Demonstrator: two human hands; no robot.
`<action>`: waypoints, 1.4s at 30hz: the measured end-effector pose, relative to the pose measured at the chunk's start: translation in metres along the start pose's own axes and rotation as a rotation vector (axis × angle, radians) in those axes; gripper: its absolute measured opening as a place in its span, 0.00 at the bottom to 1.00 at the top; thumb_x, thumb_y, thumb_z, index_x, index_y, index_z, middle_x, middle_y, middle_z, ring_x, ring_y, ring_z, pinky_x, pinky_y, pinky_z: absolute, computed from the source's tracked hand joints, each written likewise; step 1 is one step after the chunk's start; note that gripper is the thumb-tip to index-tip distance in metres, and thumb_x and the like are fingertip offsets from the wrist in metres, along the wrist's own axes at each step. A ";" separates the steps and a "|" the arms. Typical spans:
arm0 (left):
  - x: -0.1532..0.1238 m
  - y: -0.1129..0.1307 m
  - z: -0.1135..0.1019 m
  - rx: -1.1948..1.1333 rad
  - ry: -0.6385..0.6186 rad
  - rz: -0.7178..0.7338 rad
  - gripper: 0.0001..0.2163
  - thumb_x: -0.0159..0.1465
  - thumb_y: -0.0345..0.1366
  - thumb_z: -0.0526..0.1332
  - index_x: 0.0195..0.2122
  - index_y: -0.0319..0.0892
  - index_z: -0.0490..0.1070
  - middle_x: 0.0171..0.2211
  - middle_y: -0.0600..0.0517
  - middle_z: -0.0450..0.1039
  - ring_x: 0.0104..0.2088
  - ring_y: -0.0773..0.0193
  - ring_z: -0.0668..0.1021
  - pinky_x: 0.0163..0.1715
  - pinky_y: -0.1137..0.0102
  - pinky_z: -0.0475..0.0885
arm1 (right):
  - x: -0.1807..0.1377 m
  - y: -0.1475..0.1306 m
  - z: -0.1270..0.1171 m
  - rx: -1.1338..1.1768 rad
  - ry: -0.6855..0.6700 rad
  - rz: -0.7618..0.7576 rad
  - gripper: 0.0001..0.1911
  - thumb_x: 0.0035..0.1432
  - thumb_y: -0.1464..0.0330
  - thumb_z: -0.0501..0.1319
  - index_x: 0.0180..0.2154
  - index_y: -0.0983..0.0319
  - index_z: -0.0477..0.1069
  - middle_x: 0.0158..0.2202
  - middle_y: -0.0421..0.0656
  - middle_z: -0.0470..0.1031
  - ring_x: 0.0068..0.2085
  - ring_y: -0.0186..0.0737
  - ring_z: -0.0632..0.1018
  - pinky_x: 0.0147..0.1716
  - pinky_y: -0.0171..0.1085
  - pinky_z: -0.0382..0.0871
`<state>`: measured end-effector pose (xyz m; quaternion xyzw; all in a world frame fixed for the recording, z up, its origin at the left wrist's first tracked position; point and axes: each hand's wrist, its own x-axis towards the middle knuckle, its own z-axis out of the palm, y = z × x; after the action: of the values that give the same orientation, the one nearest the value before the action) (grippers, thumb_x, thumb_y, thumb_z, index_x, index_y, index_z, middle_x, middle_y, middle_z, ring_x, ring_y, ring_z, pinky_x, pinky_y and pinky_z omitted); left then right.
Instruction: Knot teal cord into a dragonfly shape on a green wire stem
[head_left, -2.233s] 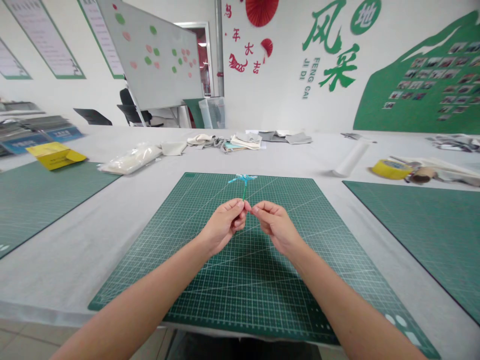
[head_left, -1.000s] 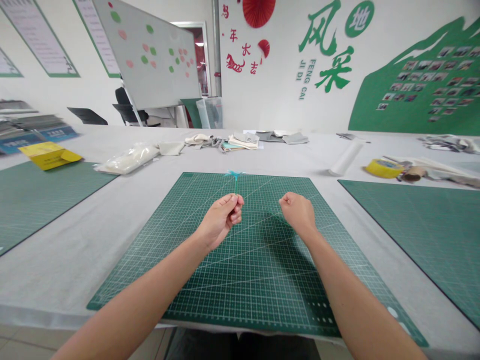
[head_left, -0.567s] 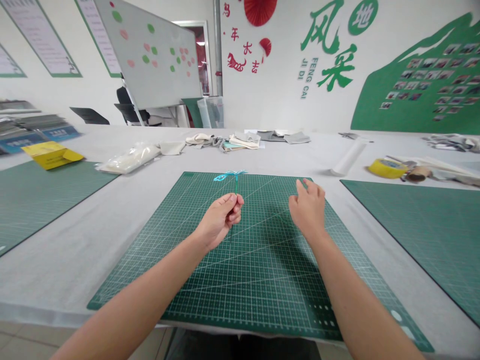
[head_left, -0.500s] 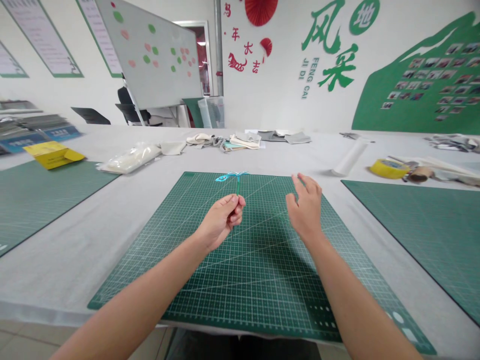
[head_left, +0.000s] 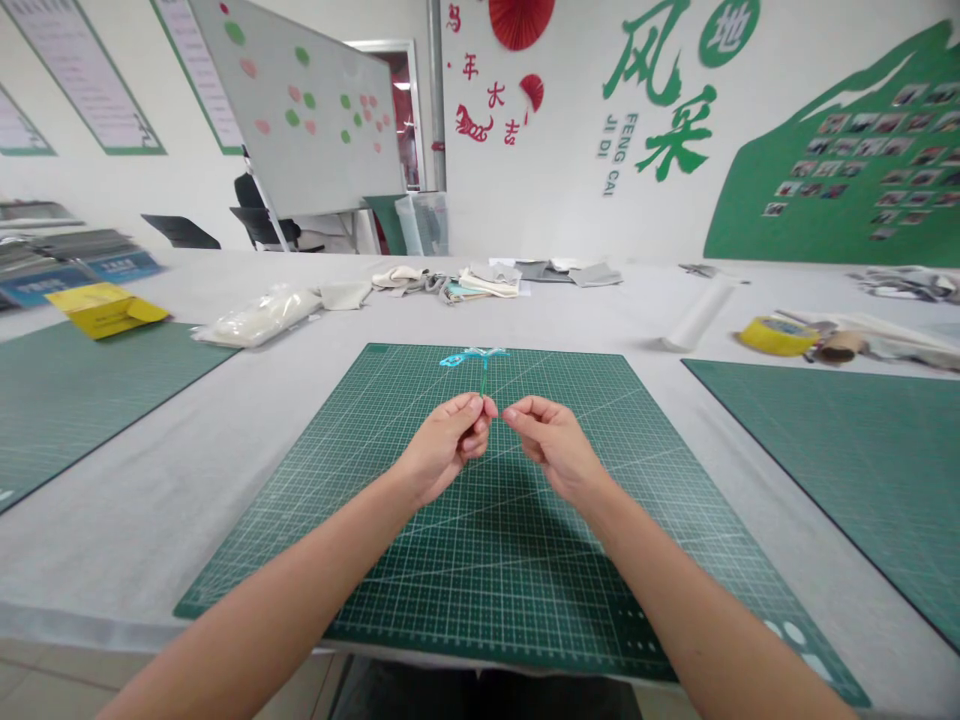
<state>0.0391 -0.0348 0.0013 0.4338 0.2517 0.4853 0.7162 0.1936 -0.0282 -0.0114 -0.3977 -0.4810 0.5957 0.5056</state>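
My left hand [head_left: 457, 440] is closed in a pinch around the thin green stem [head_left: 484, 382] of a small flower-like piece. Light-blue loops [head_left: 474, 356] spread out from the top of the stem, reaching farthest to the left. Just to the right, my right hand [head_left: 553, 440] has its thumb and forefinger pressed together close to the left fingertips. Whatever lies in that pinch is too small to make out. Both hands are above a green cutting mat [head_left: 420, 580] with a white grid.
More cutting mats lie at left [head_left: 90, 400] and right [head_left: 847, 450]. Behind are a yellow packet [head_left: 107, 310], a plastic-wrapped bundle [head_left: 262, 315], cloth scraps [head_left: 480, 282], a white roll [head_left: 699, 312], yellow tape [head_left: 776, 337] and a cardboard tube [head_left: 840, 347].
My right hand has moved left and closed from spread fingers into a pinch beside the left hand. The left hand with the flower-like piece has shifted slightly right.
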 end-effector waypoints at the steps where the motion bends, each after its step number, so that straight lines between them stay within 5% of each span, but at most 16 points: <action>1: 0.000 0.000 0.000 0.001 0.002 0.002 0.09 0.64 0.38 0.57 0.32 0.36 0.68 0.22 0.57 0.56 0.19 0.77 0.56 0.19 0.78 0.52 | 0.000 -0.001 -0.001 -0.015 0.020 -0.005 0.12 0.46 0.61 0.67 0.24 0.62 0.68 0.14 0.30 0.53 0.16 0.24 0.50 0.14 0.31 0.39; 13: 0.002 0.002 -0.004 -0.018 0.025 0.009 0.09 0.64 0.37 0.57 0.32 0.36 0.68 0.24 0.56 0.57 0.20 0.77 0.59 0.20 0.79 0.55 | 0.017 0.010 -0.024 -0.454 0.273 -0.168 0.11 0.48 0.61 0.63 0.24 0.62 0.69 0.17 0.33 0.61 0.20 0.29 0.58 0.20 0.32 0.51; 18: 0.003 0.002 -0.006 -0.024 0.023 0.013 0.09 0.64 0.37 0.57 0.31 0.36 0.68 0.24 0.56 0.57 0.20 0.77 0.59 0.20 0.79 0.56 | 0.019 0.005 -0.035 -0.899 0.373 -0.251 0.11 0.53 0.63 0.59 0.23 0.61 0.68 0.15 0.34 0.59 0.20 0.32 0.62 0.23 0.33 0.52; 24: 0.004 0.001 -0.009 -0.015 0.023 0.022 0.09 0.64 0.37 0.57 0.32 0.36 0.68 0.24 0.56 0.57 0.20 0.77 0.59 0.20 0.79 0.56 | 0.020 0.001 -0.044 -1.313 0.471 -0.257 0.11 0.58 0.66 0.53 0.26 0.60 0.69 0.25 0.40 0.73 0.27 0.37 0.71 0.26 0.35 0.53; 35: 0.004 0.005 -0.010 -0.013 0.062 0.055 0.08 0.62 0.36 0.59 0.32 0.35 0.70 0.23 0.56 0.58 0.19 0.78 0.59 0.18 0.80 0.55 | 0.022 -0.005 -0.063 -1.539 0.568 -0.020 0.12 0.60 0.64 0.52 0.32 0.58 0.73 0.31 0.43 0.77 0.32 0.42 0.75 0.27 0.36 0.56; 42: 0.005 0.005 -0.011 -0.008 0.070 0.067 0.07 0.63 0.35 0.58 0.33 0.35 0.70 0.23 0.56 0.57 0.19 0.77 0.58 0.19 0.80 0.55 | 0.019 -0.009 -0.078 -1.551 0.669 -0.040 0.13 0.60 0.65 0.52 0.32 0.60 0.75 0.32 0.48 0.76 0.33 0.45 0.74 0.29 0.39 0.60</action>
<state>0.0297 -0.0253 0.0007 0.4219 0.2599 0.5248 0.6921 0.2674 0.0046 -0.0192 -0.7791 -0.5856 -0.0614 0.2154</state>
